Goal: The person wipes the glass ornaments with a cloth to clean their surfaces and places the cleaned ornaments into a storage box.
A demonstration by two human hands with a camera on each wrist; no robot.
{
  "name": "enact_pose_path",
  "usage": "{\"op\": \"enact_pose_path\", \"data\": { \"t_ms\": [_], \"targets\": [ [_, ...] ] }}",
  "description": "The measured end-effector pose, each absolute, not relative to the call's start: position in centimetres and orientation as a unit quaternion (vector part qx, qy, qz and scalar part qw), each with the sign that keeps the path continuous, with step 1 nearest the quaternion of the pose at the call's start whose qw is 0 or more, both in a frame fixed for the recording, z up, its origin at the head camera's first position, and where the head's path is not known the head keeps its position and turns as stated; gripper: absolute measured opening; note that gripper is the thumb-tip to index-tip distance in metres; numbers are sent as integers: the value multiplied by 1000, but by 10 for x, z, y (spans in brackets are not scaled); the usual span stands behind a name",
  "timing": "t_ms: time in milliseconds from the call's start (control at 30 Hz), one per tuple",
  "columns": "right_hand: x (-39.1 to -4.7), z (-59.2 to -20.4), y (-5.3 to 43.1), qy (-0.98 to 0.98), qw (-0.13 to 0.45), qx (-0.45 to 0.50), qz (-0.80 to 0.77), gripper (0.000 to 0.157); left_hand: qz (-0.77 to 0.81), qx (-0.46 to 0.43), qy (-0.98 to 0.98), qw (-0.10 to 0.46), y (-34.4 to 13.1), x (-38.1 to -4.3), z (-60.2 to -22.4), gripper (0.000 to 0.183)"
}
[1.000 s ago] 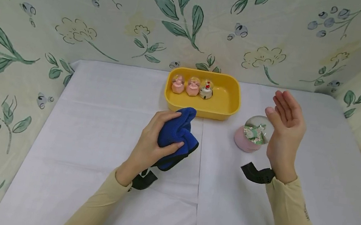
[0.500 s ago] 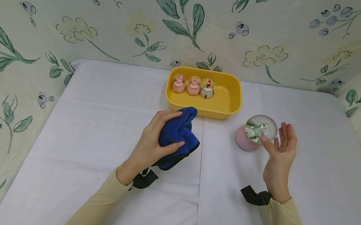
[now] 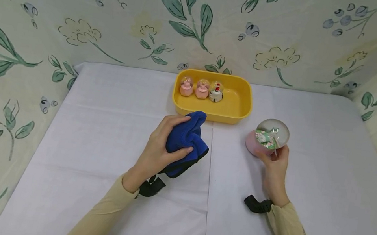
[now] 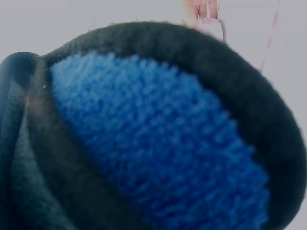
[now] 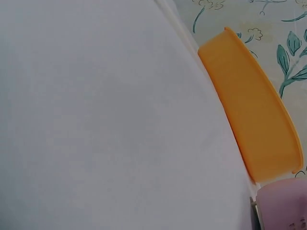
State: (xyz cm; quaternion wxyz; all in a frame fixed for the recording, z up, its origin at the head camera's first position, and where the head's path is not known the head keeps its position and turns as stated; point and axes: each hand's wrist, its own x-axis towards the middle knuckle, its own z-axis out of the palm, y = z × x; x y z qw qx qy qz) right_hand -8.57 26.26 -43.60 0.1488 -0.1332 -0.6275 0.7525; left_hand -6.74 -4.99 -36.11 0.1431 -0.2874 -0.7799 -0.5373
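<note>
My left hand [image 3: 155, 149] grips a folded blue cloth [image 3: 187, 141] with black edging, thumb and fingers on opposite sides. The cloth's blue pile and dark border fill most of the left wrist view. To the right, my right hand [image 3: 275, 176] holds a snow globe [image 3: 273, 132] low down, its thumb at the front of the pink base and its fingers around the right side. A green and white figure shows inside the clear dome, which tilts away to the right. In the right wrist view only the pink base [image 5: 283, 206] appears, at the lower right corner.
At the back middle stands a yellow tray [image 3: 236, 104]. Inside its left half sit two small pink globes [image 3: 202, 89] and a white one [image 3: 216, 93] with a red figure. A white cloth [image 3: 101, 130] covers the table; a floral curtain [image 3: 116, 16] hangs behind.
My right hand has come down and toward me, then turned in to take hold of the snow globe's base. My left hand stays put with the blue cloth.
</note>
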Motion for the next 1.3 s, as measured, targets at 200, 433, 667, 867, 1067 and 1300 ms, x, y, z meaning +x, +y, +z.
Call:
{"op": "enact_pose_path", "data": {
  "t_ms": [200,433,667,867,1067,1300],
  "targets": [
    [-89,-439,263,-718,104,-149,672,74,-540,-289,-776,148,-50,-68,-361,69],
    [-90,-439,265,-776,84,-161,604,79,-543,-289,-775,145,-50,-67,-361,69],
    [-85,-433,270,-801,79,-175,567,67,-546,-286,-774,142,-51,-68,-363,69],
    [-79,-422,272,-795,50,-154,585,68,-544,-283,-775,150,-51,-70,-365,70],
    [-73,-405,262,-746,41,-132,651,67,-547,-281,-774,152,-50,-71,-366,70],
    [-62,-382,245,-665,8,-89,741,43,-551,-275,-772,161,-50,-72,-368,63]
  ]
}}
